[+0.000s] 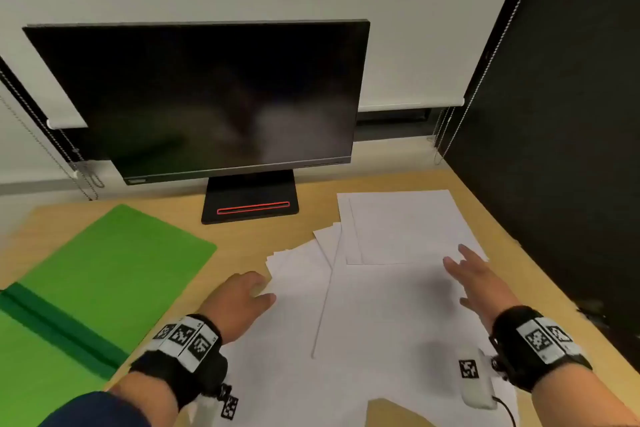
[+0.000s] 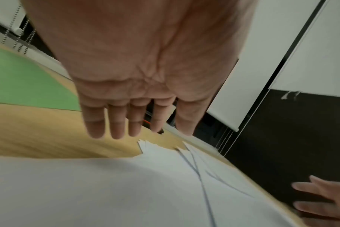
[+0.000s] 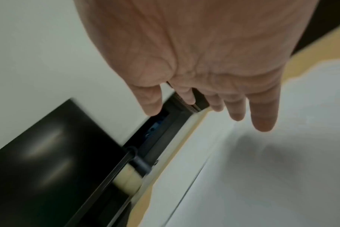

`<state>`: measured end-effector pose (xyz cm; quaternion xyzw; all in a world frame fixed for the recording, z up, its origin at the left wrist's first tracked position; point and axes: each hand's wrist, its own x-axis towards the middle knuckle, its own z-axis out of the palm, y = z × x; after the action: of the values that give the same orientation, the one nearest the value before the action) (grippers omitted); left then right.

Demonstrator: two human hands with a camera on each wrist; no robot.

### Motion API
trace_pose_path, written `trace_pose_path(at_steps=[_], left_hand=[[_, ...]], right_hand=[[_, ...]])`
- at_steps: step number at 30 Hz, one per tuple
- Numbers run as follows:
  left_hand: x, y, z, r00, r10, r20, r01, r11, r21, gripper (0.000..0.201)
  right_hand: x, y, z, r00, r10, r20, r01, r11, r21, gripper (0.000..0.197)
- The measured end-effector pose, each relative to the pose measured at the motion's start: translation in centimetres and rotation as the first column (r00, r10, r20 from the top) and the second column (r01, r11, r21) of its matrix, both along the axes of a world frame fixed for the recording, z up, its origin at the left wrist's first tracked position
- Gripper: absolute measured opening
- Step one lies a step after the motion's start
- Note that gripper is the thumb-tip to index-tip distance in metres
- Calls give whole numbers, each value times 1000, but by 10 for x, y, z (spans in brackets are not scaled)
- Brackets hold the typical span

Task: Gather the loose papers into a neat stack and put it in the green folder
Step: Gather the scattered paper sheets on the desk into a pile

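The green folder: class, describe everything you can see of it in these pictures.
The green folder lies open and flat on the wooden desk, at the left, in front of the monitor's left side. It looks like thin, matte bright green card or plastic with rounded corners. A darker green spine band runs diagonally between its two leaves. The near leaf runs out of the picture. No papers lie in it, and neither hand touches it; the left hand hovers to its right.

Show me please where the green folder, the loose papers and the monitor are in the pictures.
green folder (image 1: pixel 114 274): head view, on its open far leaf.
loose papers (image 1: pixel 381 315): head view, on the big sheet between the hands.
monitor (image 1: pixel 207 97): head view, on the middle of its dark screen.
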<state>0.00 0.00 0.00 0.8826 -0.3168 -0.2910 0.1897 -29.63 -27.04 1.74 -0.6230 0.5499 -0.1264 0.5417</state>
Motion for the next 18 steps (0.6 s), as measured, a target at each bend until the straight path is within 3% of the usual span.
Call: trace_pose_path(at_steps=[2, 4, 6, 13, 18], left_hand=[[2, -10, -5, 995, -14, 101, -10, 973, 229, 75], [1, -13, -8, 986, -58, 154, -14, 902, 431, 92], [0, -15, -16, 981, -81, 176, -21, 857, 515, 102], [3, -15, -26, 976, -152, 158, 60, 878, 476, 95], [8, 0, -23, 978, -180, 104, 118, 894, 432, 75]], right_hand=[[-1, -16, -7, 994, -101, 31, 101, 995, 28, 70], [-1, -26, -19, 998, -48, -35, 48, 999, 17, 74], [-2, -28, -34, 995, 0, -102, 0, 1000, 3, 78], [-6, -32, -63, 941, 111, -320, -162, 977, -137, 75], [-13, -38, -57, 966, 139, -220, -165, 981, -105, 64]])
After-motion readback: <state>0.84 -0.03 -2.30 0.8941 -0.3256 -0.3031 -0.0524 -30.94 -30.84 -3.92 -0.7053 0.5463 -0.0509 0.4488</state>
